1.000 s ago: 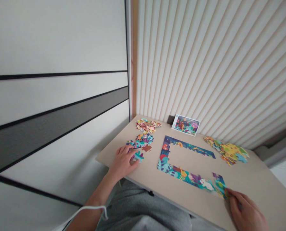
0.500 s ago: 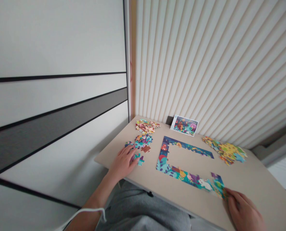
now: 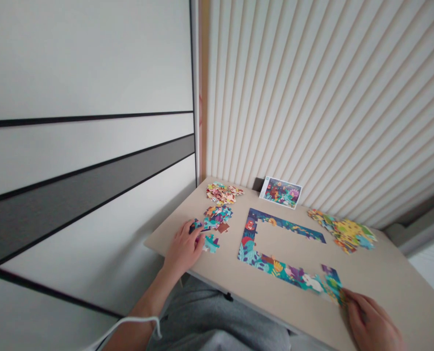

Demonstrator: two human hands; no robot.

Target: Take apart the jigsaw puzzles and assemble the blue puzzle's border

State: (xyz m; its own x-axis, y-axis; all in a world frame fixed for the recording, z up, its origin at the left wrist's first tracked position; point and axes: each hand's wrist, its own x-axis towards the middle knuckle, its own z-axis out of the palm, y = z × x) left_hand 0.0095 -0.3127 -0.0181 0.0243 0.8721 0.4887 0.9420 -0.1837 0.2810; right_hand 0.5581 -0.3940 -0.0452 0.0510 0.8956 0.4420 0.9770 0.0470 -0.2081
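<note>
My left hand [image 3: 185, 247] rests at the table's left edge, its fingers apart over loose jigsaw pieces. Close by its fingertips lie teal puzzle pieces [image 3: 211, 243] and a brown puzzle piece [image 3: 223, 227]. At the lower right, my right hand [image 3: 372, 317] pinches the near end of a short joined puzzle strip [image 3: 333, 280]; the fingertips cover that corner. This strip sits against the right end of the partly joined puzzle border [image 3: 275, 268], which forms a C shape with its gap to the right. Whether the two interlock I cannot tell.
Loose pieces form a mixed pile [image 3: 219, 213] and a pinkish pile [image 3: 223, 193] on the left, and a yellow-green pile [image 3: 348, 233] at the right. A picture card [image 3: 281, 192] leans at the back. Behind the table [image 3: 290, 234] hangs a pleated blind [image 3: 293, 97]; a panelled wall [image 3: 85, 63] stands left.
My left fingers have shifted and drawn back slightly, uncovering more of the teal and dark blue pieces. My right hand keeps its pinch on the strip, nearly still.
</note>
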